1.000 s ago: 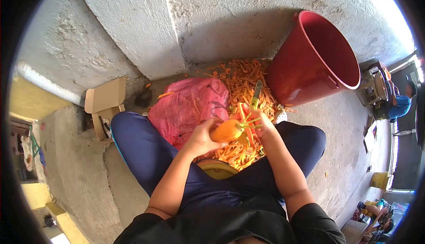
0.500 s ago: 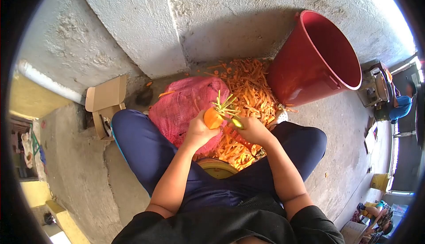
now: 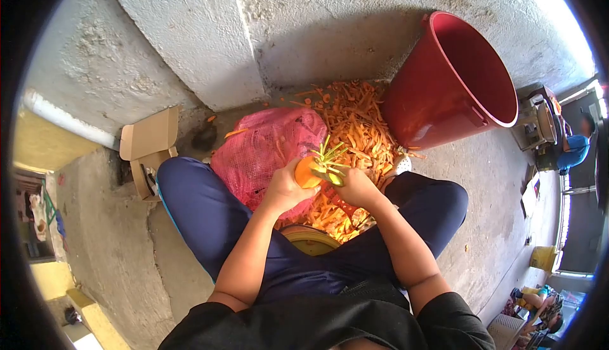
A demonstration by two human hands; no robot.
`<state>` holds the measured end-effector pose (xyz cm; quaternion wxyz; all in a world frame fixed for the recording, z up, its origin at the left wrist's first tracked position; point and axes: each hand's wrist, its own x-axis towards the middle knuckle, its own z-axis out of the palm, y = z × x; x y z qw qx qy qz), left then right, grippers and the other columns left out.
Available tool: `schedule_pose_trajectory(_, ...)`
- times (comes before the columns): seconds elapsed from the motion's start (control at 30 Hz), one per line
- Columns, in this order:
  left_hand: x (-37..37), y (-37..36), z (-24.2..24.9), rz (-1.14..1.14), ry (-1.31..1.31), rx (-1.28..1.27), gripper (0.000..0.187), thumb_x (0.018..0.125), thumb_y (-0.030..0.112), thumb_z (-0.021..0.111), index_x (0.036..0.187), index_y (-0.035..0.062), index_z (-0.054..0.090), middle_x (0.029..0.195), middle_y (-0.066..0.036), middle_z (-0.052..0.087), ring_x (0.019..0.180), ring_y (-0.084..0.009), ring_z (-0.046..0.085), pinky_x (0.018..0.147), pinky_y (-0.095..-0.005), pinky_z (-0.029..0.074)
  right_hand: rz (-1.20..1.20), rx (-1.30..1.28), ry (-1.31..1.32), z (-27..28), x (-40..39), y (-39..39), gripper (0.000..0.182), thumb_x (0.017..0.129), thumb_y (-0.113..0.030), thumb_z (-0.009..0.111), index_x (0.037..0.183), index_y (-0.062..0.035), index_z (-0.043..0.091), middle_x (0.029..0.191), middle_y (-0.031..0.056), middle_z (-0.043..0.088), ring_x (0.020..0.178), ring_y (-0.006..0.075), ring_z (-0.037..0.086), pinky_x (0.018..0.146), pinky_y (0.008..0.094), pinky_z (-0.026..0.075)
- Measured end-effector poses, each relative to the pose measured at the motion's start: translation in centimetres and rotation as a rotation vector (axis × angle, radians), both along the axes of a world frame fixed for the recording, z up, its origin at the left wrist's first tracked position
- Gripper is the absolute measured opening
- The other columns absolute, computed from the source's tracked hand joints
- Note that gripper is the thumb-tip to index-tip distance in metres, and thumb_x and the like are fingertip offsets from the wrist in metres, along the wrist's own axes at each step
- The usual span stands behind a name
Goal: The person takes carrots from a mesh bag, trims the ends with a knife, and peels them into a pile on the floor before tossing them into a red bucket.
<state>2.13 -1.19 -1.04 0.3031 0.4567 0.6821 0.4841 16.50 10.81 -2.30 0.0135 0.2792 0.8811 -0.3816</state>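
as your left hand point(image 3: 285, 188) grasps the carrot point(image 3: 306, 173), its long axis points stems-first toward one-thirty; your right hand point(image 3: 356, 188) clutches a handle point(image 3: 330, 178).

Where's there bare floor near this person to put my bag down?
Bare floor lies beyond the left knee, beside the cardboard box. More borders the right knee and red bin. It's crowded between the knees: sack, peelings, and the left hand and right hand at the carrot.
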Motion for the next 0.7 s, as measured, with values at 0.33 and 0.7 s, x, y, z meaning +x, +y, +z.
schedule_pose_trajectory(0.33,0.3,-0.1,0.5,0.052,0.256,-0.065,0.042,0.056,0.010,0.072,0.092,0.0031,0.052,0.079,-0.014,0.059,0.074,-0.0283,0.059,0.065,-0.0322,0.046,-0.064,-0.051,-0.007,-1.7,0.1,-0.1,0.028,0.066,-0.014,0.051,0.091,-0.0038,0.056,0.077,0.0230,0.057,0.078,0.0374,0.055,0.070,0.0427,0.044)
schedule_pose_trajectory(0.7,0.3,-0.1,-0.1,0.013,0.236,-0.064,0.043,0.057,0.016,0.071,0.094,0.0030,0.053,0.078,-0.018,0.059,0.075,-0.0329,0.058,0.062,-0.0367,0.047,-0.064,-0.043,-0.081,-3.2,0.3,0.0,0.023,0.065,-0.012,0.049,0.082,0.0017,0.056,0.076,0.0245,0.057,0.077,0.0375,0.056,0.070,0.0429,0.045)
